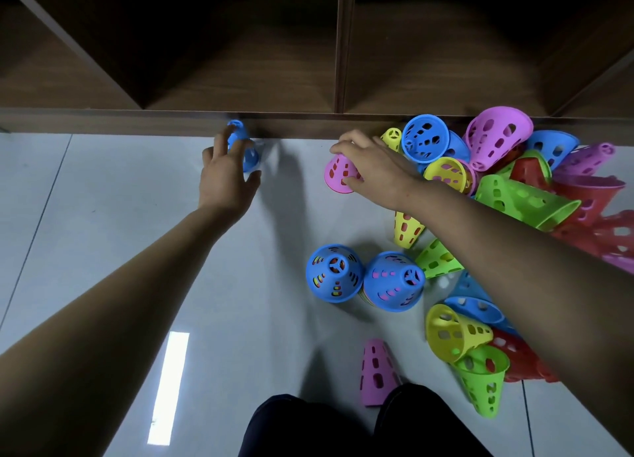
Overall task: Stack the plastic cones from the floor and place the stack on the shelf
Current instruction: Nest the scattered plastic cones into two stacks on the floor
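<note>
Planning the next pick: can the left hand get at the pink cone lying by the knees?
Probably yes: the lying pink cone sits alone on bare floor, nothing on it. The left hand first has to leave the blue cone by the shelf base.

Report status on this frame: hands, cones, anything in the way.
Right hand grips pink cone. Left hand at blue cone by shelf base, blurred, grip unclear. Two blue-topped stacks on floor, loose pile right. Shelf openings unobstructed.

Both forearms [113,305] bare; trousers [343,429] dark, possibly navy.
</note>
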